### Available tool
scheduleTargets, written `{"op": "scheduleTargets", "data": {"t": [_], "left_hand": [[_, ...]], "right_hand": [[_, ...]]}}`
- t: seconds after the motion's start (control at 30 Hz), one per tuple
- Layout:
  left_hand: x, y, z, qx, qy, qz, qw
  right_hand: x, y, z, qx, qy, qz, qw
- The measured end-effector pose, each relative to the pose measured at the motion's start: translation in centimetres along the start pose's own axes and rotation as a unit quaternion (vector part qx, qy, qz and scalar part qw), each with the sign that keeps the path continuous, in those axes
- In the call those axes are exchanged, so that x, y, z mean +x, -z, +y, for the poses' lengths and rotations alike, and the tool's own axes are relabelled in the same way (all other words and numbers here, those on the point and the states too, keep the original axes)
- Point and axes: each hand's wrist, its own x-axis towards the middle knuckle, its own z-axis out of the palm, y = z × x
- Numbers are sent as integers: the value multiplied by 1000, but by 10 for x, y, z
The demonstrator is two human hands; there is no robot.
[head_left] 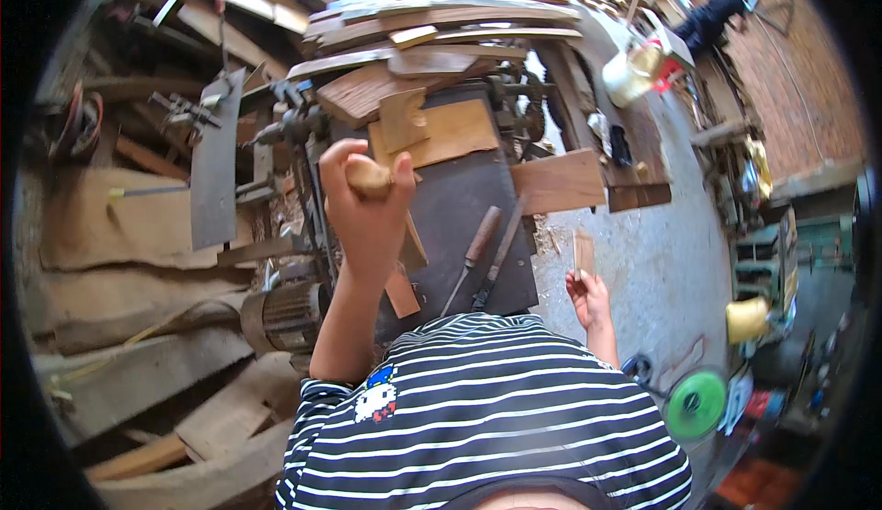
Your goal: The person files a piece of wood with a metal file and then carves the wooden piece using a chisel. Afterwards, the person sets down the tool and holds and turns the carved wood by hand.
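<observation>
Raised over the left side of the dark machine table (450, 198), my left hand (360, 221) is closed around a small, rounded piece of pale wood (367, 177). My right hand (591, 300), held out beyond the table's right edge, pinches a small flat wooden block (583, 248) by its lower end. Between my hands, a tool with a brown wooden handle and a thin metal shaft (482, 237) lies on the table. Beside it is a long dark flat tool (503, 255), whose kind I cannot make out.
Flat boards (464, 133) and a board with a curved cutout (402, 119) lie at the table's far end, before stacked planks (450, 18). A brown board (558, 182) juts out right. A motor (280, 315) sits at left, a green fan (695, 403) at lower right. Another person (712, 18) is far right.
</observation>
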Motion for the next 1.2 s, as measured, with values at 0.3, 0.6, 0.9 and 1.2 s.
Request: {"op": "scheduleTargets", "data": {"t": [0.3,0.6,0.9,1.2], "left_hand": [[2,-112,-105,202,87,-189,957],[-53,-135,-221,412,47,-292,862],[-106,-163,21,-214,96,-443,866],[-69,-70,258,-618,415,-647,164]], "right_hand": [[-70,89,123,176,-154,87,968],[-157,182,228,102,-106,261,954],[-214,221,290,107,-144,388,904],[-213,244,392,-340,-199,367,843]]}}
